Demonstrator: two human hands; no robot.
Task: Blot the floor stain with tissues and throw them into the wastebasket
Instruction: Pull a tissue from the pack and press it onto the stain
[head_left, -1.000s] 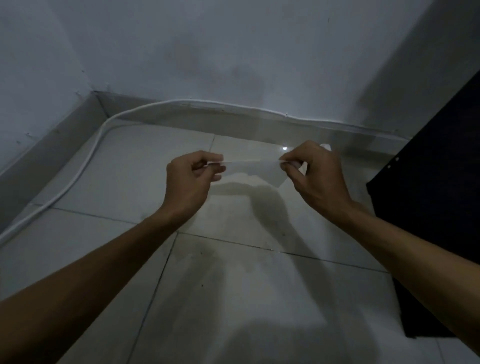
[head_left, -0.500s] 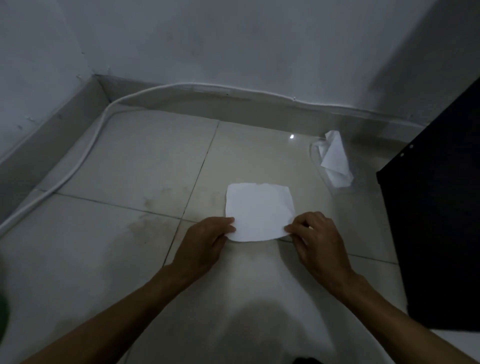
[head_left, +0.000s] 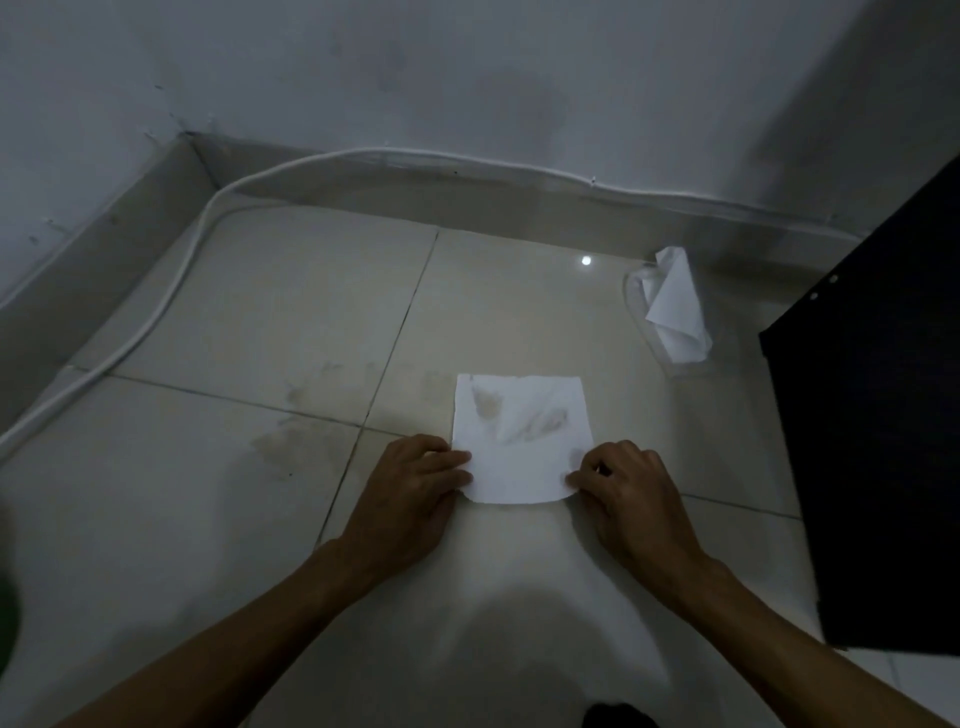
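A white square tissue (head_left: 522, 441) lies flat on the pale tiled floor, with brownish wet patches soaking through its far half. My left hand (head_left: 410, 493) pinches its near left corner and my right hand (head_left: 631, 491) pinches its near right corner. A faint brown stain (head_left: 291, 441) marks the tiles to the left of the tissue. A clear tissue packet (head_left: 670, 312) with a white tissue sticking out lies on the floor at the far right. No wastebasket is in view.
A white cable (head_left: 171, 291) runs along the skirting of the grey walls at the left and back. A black panel (head_left: 878, 441) stands at the right, close to my right arm. A bright light spot (head_left: 586, 261) reflects off the floor.
A second ago both hands held the tissue stretched in the air. They lowered it onto the floor, and brown wet patches have since soaked through it.
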